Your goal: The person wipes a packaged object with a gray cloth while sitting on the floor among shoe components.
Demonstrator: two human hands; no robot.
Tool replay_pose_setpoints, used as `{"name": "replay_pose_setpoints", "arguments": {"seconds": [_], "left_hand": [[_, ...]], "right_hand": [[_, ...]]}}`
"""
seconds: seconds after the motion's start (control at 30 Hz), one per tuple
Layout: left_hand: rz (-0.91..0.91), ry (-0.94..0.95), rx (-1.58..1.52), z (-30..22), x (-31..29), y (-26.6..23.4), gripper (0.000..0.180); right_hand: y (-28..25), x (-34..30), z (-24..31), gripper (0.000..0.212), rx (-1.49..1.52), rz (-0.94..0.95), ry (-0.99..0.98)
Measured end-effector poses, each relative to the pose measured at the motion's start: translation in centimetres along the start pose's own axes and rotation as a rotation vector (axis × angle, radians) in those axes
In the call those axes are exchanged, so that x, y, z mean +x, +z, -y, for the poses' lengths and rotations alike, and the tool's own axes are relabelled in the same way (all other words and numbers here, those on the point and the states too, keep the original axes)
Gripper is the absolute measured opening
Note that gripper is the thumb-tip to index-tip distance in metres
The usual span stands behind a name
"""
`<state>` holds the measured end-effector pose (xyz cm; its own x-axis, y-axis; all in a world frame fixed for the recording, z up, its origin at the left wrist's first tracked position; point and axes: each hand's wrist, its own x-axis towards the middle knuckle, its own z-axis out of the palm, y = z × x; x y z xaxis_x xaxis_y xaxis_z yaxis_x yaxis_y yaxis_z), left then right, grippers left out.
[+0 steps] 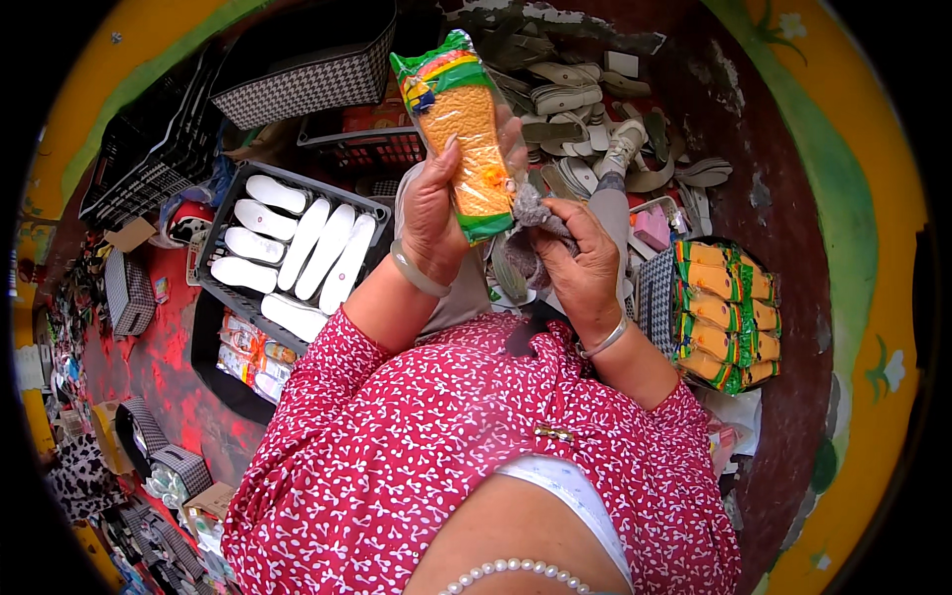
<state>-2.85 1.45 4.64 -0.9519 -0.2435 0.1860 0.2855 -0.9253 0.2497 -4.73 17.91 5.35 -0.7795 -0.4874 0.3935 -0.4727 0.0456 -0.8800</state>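
Observation:
My left hand (436,203) is closed round a packet of insoles (466,134), held up with its top tilted to the left. Its clear wrapper has green ends and shows a yellow-orange textured insole. The thumb lies on the packet's front; the other fingers are mostly behind it. My right hand (583,260) pinches a bunched grey cloth (540,233) against the packet's lower right edge. To the right, a checked basket (655,305) carries several similar packets (719,312). Left of my forearm, a dark grey crate (230,188) contains several white insoles (310,241).
Loose grey-green slippers and soles (570,94) are heaped on the floor beyond my hands. A houndstooth basket (302,89) and a black crate (149,139) stand at the far left. A pink box (652,227) lies near my leg. Small goods crowd the left side.

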Motion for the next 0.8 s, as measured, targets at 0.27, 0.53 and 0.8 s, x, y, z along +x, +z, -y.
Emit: {"name": "replay_pose_setpoints", "arguments": {"seconds": [0.27,0.53,0.8], "left_hand": [[0.13,-0.114,-0.026,1.0,-0.8,0.8,0.058],[0.047,-0.029,-0.022,-0.7,-0.3,0.1,0.055],[0.06,0.05,0.022,-1.7,-0.1,-0.3,0.051]], "right_hand": [[-0.4,3.5,-0.5,0.023,-0.024,-0.237,-0.088],[-5.9,6.1,-0.7,0.029,1.098,0.11,0.344],[-4.8,3.5,-5.6,0.03,-0.087,-0.002,0.313]]}}
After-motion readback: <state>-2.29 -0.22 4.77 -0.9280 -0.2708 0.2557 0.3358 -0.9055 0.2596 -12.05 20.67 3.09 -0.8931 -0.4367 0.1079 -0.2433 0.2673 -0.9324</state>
